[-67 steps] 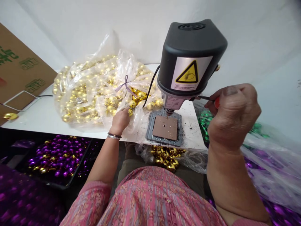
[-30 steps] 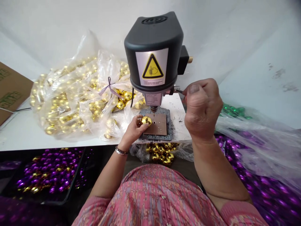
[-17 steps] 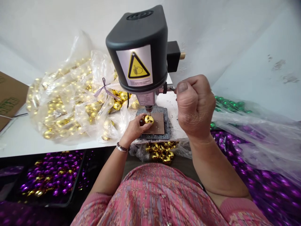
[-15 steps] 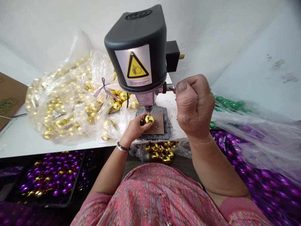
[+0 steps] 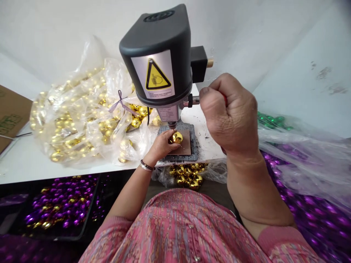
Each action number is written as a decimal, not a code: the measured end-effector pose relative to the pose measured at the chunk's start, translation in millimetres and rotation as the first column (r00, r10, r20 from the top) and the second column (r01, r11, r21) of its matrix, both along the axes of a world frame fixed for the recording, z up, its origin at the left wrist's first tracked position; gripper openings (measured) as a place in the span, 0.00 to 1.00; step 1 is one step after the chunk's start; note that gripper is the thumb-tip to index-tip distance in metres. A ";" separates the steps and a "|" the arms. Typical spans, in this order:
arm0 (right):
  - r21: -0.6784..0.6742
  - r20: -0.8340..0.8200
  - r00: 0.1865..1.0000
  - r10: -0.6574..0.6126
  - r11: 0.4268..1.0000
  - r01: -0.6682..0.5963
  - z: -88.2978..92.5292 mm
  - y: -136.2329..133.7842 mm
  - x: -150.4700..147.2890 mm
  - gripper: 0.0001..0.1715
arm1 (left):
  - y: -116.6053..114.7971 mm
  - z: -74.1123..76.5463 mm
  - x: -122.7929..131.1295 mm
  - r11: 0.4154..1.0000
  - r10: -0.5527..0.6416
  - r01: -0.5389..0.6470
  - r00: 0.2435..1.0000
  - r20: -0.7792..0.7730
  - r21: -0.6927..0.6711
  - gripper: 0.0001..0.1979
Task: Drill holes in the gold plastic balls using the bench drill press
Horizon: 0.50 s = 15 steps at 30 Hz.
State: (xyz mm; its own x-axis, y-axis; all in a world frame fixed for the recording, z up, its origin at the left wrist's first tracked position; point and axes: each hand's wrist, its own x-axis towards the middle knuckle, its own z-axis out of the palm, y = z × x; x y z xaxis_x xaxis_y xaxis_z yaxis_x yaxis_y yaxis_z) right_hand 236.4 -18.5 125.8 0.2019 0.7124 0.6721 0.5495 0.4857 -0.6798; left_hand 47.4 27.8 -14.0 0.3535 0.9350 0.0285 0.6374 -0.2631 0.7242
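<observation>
At the bench, the drill press (image 5: 155, 62) is the landmark. Its black head carries a yellow warning label, and the press stands on a white table (image 5: 211, 146) flecked with dark specks. Left of the press lies a large clear bag of gold baubles (image 5: 68, 120), with a cardboard carton (image 5: 12, 117) beyond it. Right of the press, green baubles (image 5: 271, 122) and purple baubles (image 5: 301, 208) lie under or beside clear plastic. Below the table edge, front left of the press, sits a black tray (image 5: 90, 212) of purple and gold baubles. Directly in front of the press, a small heap of gold baubles (image 5: 186, 179) rests on plastic.

On the press base, a brown pad (image 5: 186, 148) sits on a grey plate (image 5: 193, 144). The right hand (image 5: 229, 115) is closed in a fist around the lever (image 5: 195, 100) on the right of the head, with a red grip just showing past the knuckles. The left hand (image 5: 160, 146) is nearer the bit, its fingers (image 5: 167, 137) curled around a gold ball (image 5: 177, 137) and gripping it over the pad. The ball sits just below and right of the chuck (image 5: 172, 125). It is round, with no long axis, and which way any hole faces cannot be told. Contact with the bit is hidden.
</observation>
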 end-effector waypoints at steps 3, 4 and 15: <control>-0.013 0.019 0.999 0.036 0.999 -0.035 0.1 -3.1 1.0 0.16 | 1.3 -0.8 2.6 0.993 -0.009 0.023 0.992 0.124 -0.114 0.31; -0.018 0.020 0.999 0.045 0.999 -0.044 -0.6 -4.5 1.1 0.15 | 1.1 -1.4 3.1 0.989 -0.009 0.033 0.987 0.163 -0.144 0.30; 0.192 0.126 0.991 0.039 0.979 -0.063 -52.6 -16.5 -1.0 0.06 | -2.1 -10.5 0.4 0.995 0.013 0.003 0.986 0.165 -0.098 0.26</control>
